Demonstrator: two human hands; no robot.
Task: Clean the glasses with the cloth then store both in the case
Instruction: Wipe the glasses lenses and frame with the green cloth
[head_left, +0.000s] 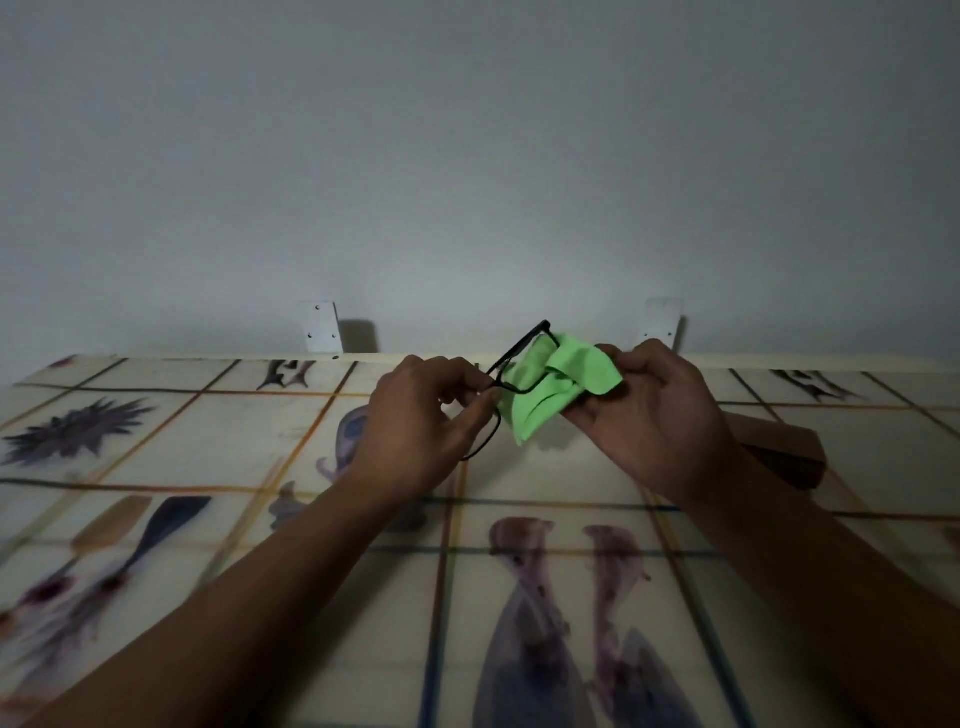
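Cleaning step: left hand (426, 415) pinches the black glasses (519, 364); right hand (649, 410) grips the green cloth (556, 389) around one lens. Next, probably the other lens.

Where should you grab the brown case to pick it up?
Probably across its long sides, near the far end that shows, coming from above. The brown case lies flat on the table and looks long and narrow, so a hand can span it. The right hand hides its near part.

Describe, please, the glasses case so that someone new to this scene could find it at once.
Start at the patterned tablecloth and go to its right side, past the right hand that holds the green cloth. The glasses case lies flat there, partly hidden by that wrist. It is the only brown, boxy thing lying on the table.
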